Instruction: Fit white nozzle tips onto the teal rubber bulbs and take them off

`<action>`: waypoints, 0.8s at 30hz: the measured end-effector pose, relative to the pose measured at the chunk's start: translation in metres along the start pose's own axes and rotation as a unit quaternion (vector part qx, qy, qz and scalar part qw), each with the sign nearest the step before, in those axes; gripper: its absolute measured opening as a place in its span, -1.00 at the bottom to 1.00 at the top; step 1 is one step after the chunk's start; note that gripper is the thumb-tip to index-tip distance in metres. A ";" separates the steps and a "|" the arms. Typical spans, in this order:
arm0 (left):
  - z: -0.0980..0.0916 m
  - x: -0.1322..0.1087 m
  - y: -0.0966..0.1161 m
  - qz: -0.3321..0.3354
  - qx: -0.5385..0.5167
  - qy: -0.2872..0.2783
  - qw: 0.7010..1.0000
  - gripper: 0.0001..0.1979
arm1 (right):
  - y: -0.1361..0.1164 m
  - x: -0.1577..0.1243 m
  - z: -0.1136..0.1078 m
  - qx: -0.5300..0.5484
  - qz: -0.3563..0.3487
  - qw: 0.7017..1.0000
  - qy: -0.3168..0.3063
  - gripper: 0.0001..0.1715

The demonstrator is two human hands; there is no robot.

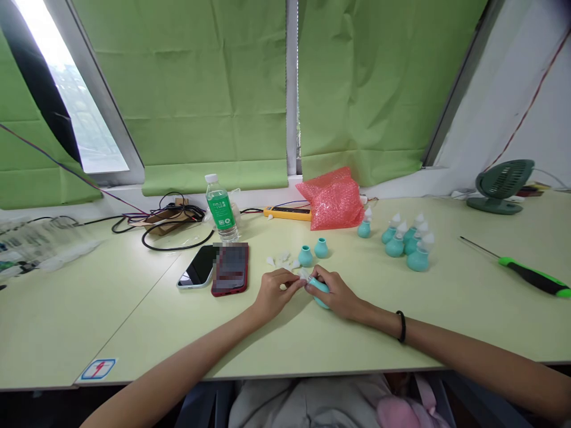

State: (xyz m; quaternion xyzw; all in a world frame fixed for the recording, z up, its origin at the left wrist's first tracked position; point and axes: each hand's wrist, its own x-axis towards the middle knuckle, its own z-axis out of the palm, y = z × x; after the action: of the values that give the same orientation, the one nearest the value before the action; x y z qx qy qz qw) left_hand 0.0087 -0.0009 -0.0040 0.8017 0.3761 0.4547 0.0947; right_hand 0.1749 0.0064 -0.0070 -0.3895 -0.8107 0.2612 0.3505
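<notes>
My right hand (335,292) is wrapped round a teal rubber bulb (319,289) that lies on the pale table (446,309). My left hand (275,291) pinches a small clear-white tip (304,274) at the bulb's mouth. Both hands meet near the table's middle front. Just beyond them stand two open teal bulbs (313,252) and a few loose white tips (282,259). Further right is a cluster of several teal bulbs with white tips fitted (407,244).
Two phones (216,268) lie left of my hands, a green-labelled water bottle (220,208) behind them. A pink bubble-wrap bag (335,198), yellow power strip (287,213) and black cables (169,221) sit at the back. A green-handled screwdriver (521,271) and small fan (501,185) are right.
</notes>
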 end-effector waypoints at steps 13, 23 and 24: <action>0.009 0.002 0.014 -0.227 -0.113 0.020 0.967 -0.73 | 0.000 -0.001 0.010 -0.156 0.026 0.987 0.042 -0.81; 0.011 0.001 0.015 -0.323 -0.231 0.072 0.915 -0.77 | -0.001 0.002 0.015 -0.181 0.034 0.982 0.049 -0.81; 0.012 0.001 0.016 -0.319 -0.228 0.077 0.917 -0.78 | -0.001 0.001 0.015 -0.173 0.032 0.983 0.049 -0.82</action>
State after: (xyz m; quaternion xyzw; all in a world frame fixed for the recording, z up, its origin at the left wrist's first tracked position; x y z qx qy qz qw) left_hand 0.0265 -0.0089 -0.0021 0.5587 0.5037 0.5340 0.3859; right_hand 0.1620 0.0047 -0.0152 -0.4823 -0.8125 0.1088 0.3088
